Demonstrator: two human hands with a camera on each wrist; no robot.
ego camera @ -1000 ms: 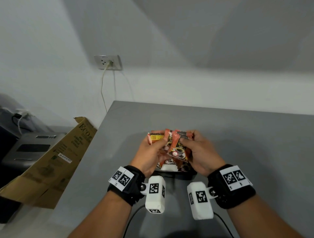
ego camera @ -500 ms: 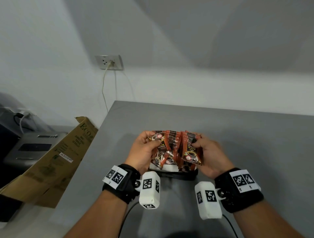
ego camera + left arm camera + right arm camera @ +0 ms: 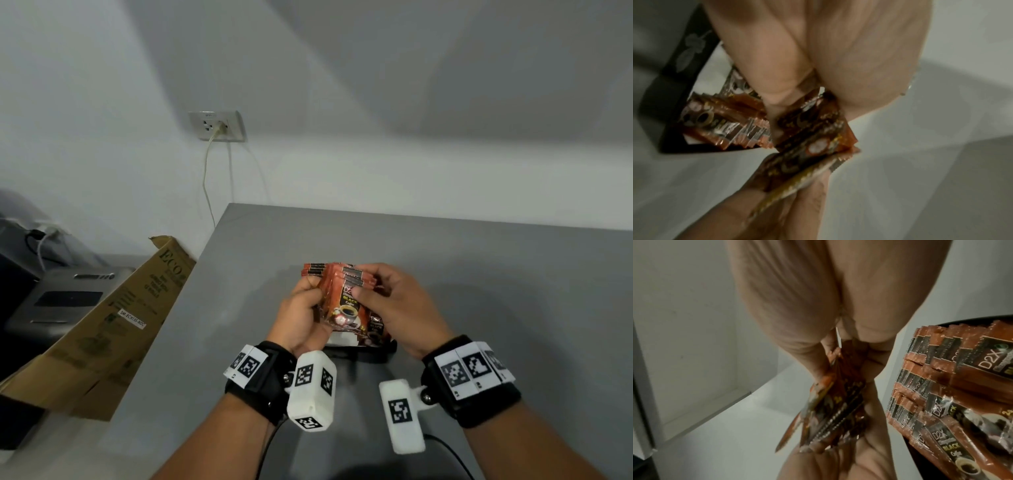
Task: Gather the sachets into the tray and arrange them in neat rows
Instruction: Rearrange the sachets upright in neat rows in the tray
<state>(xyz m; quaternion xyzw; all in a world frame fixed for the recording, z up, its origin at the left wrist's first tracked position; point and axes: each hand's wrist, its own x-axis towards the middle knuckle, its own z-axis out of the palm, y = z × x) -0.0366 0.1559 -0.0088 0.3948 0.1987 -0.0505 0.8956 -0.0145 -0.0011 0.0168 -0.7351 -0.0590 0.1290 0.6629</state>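
Both hands hold one bundle of orange-brown coffee sachets (image 3: 344,301) upright just above a black tray (image 3: 363,354) on the grey table. My left hand (image 3: 313,289) pinches the bundle's left edge between thumb and fingers. The right hand (image 3: 368,286) grips its right side, with the thumb on the front sachet. In the left wrist view the held sachets (image 3: 813,133) sit between both hands, with the tray wall (image 3: 674,81) behind. The right wrist view shows the held bundle (image 3: 838,410) edge-on, and overlapping rows of sachets (image 3: 951,386) lying in the tray.
The grey table (image 3: 479,291) ends at a left edge close to the tray. Beyond that edge a cardboard box (image 3: 113,325) leans over a grey device (image 3: 65,301). A wall socket (image 3: 217,125) with a cable sits on the white wall behind.
Half a second ago the sachets were fanned out wide between the hands. Now the hands have come together and the sachets are squared into one tight bundle.
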